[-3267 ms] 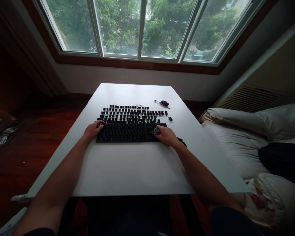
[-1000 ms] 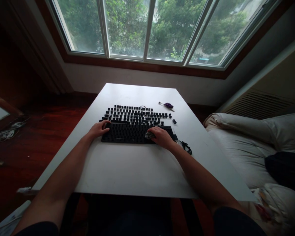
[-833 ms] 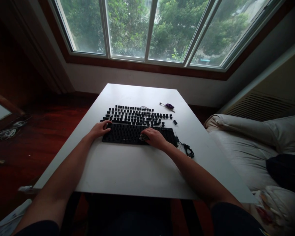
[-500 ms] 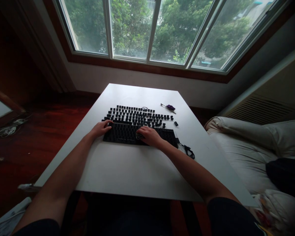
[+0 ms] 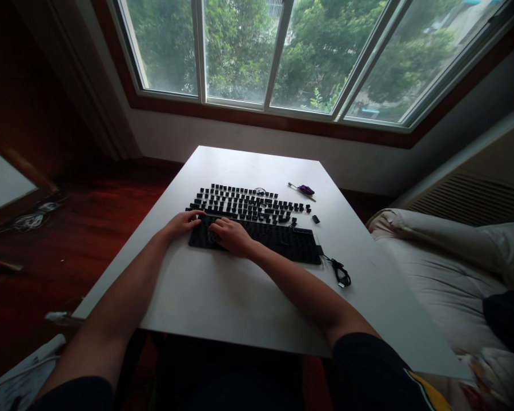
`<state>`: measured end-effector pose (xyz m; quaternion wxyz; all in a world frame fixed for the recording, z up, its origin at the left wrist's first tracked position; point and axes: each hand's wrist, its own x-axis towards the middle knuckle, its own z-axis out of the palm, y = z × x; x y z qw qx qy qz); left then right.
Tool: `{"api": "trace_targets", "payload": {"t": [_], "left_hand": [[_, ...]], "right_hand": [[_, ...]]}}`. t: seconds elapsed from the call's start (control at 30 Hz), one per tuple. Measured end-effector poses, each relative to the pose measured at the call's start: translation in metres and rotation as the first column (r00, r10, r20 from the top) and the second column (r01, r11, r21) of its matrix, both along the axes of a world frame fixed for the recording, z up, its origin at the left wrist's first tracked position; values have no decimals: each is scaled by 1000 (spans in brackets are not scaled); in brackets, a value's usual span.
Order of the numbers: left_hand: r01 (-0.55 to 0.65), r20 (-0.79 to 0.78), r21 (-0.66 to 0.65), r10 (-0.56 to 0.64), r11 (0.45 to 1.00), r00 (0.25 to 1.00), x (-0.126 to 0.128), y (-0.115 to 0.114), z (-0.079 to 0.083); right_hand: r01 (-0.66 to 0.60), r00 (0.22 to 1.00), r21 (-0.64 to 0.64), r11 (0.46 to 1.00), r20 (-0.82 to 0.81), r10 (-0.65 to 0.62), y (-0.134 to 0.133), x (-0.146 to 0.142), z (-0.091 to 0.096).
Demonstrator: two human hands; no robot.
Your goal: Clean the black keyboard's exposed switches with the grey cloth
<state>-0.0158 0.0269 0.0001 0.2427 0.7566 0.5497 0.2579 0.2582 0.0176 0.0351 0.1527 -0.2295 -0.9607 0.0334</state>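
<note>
A black keyboard (image 5: 300, 244) lies flat on the white table, its keycaps seemingly off. My left hand (image 5: 182, 224) grips its upper left corner, with the fingers along the far edge and the thumb on the near side. Over the keyboard's left part, my right hand (image 5: 233, 236) is closed with its fingers curled down; a small dark thing seems to be under them, but I cannot make out what. Just beyond the keyboard, rows of loose black keycaps (image 5: 248, 204) stand on the table.
A purple item (image 5: 305, 190) with a thin handle lies at the table's far right. A single keycap (image 5: 316, 219) sits apart. The coiled black cable (image 5: 340, 273) rests right of the keyboard. A pale sofa (image 5: 428, 262) borders the white table (image 5: 223, 297) on the right.
My right hand has moved left across the keyboard, from its middle to near my left hand. My left hand keeps its place at the corner. The whole view has shifted slightly.
</note>
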Motion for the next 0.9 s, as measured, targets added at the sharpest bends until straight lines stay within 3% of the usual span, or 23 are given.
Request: {"api": "trace_targets", "payload": {"t": [0.2, 0.33, 0.6, 0.9], "left_hand": [[3, 27, -30, -2, 1000, 1000, -4, -2, 8], [24, 33, -37, -22, 999, 999, -3, -3, 9], [37, -9, -78, -38, 996, 999, -9, 0, 3], [55, -29, -61, -57, 997, 998, -8, 0, 4]], "right_hand": [[-22, 999, -20, 1000, -47, 21, 3, -41, -5], [-62, 995, -4, 998, -81, 62, 2, -53, -5], [-179, 982, 38, 983, -51, 181, -2, -52, -4], [-92, 987, -64, 994, 129, 100, 1, -24, 17]]}}
